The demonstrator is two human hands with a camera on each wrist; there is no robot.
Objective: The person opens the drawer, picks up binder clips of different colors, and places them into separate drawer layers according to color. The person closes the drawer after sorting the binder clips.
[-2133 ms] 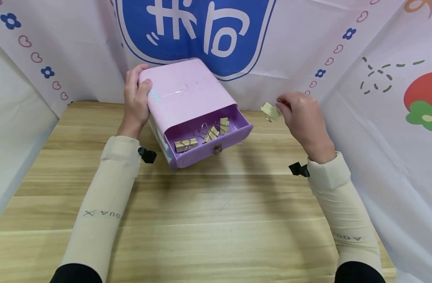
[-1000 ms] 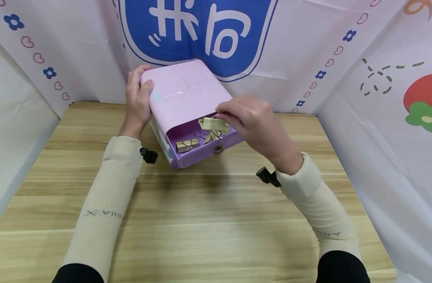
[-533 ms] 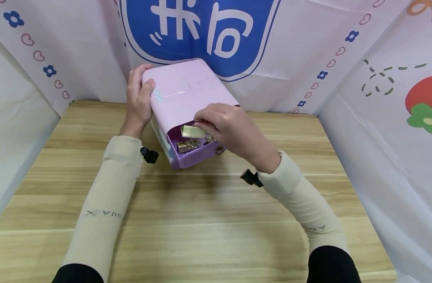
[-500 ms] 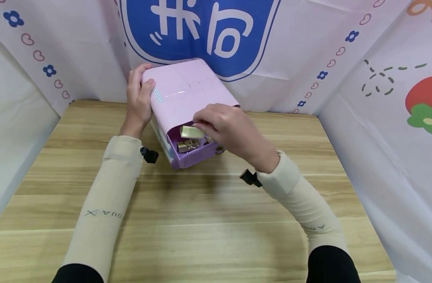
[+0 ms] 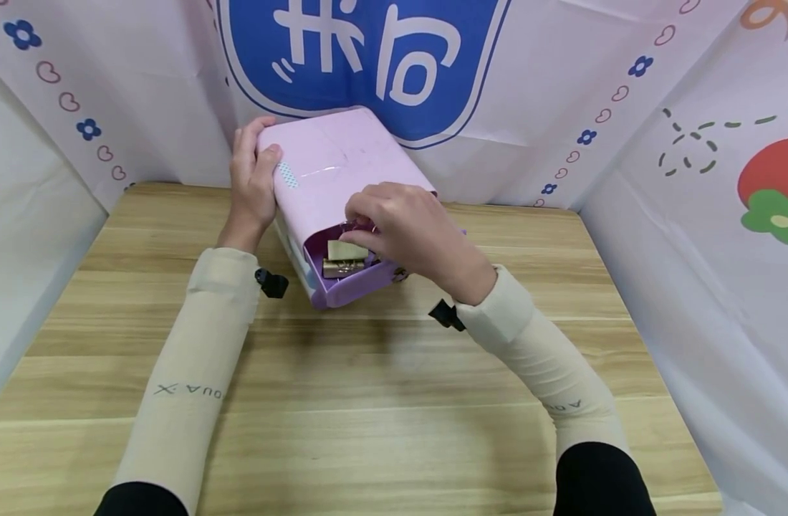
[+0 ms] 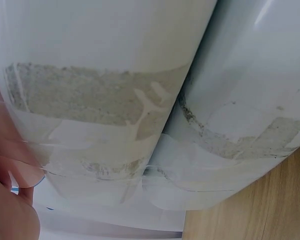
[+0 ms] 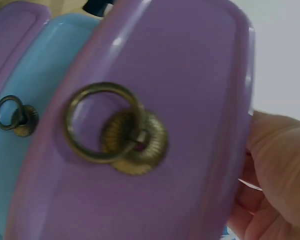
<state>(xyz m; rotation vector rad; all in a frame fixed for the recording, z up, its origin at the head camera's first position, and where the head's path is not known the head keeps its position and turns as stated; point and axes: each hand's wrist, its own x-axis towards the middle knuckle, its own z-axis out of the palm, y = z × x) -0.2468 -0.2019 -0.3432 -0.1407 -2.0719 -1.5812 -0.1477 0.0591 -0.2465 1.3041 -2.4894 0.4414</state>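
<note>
A small pink-topped drawer box (image 5: 342,168) stands tilted at the back of the table, its purple top drawer (image 5: 358,290) pulled out. My left hand (image 5: 252,179) grips the box's left rear edge, thumb on top. My right hand (image 5: 410,226) hovers over the drawer, thumb and index finger parted. Just under the thumb, a pale yellow binder clip (image 5: 347,250) rests in the drawer, above a gold-toned binder clip (image 5: 342,269). The hand hides the drawer's right part. In the right wrist view, the drawer front (image 7: 195,90) carries a brass ring pull (image 7: 105,122).
The wooden table (image 5: 368,401) extends in front of the box. A white printed cloth (image 5: 529,93) stands close behind it. Lower down, the box has a blue drawer (image 7: 55,65) with its own ring. Worn tape (image 6: 80,92) marks the box's side.
My right hand has carried the yellow binder clip leftward from beside the box into the drawer, and its fingers have let go. My left hand keeps its grip on the box.
</note>
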